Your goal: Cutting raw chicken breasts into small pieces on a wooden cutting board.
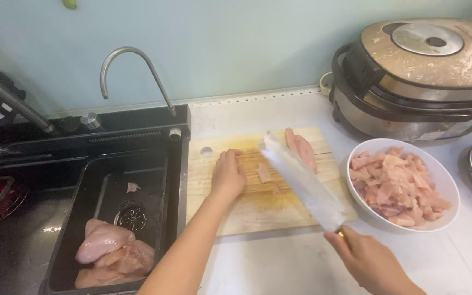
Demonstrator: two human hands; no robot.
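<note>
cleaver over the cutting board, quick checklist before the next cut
1. Right hand has the cleaver by its handle: ok.
2. Left hand lies flat on the cutting board, apart from the blade: ok.
3. Small meat piece between hand and blade, fingers clear of it: cannot tell.
4. Larger chicken strip lies on the board behind the blade: ok.
5. White bowl of cut chicken has room: ok.
6. Board sits flat beside the sink: ok.
</note>
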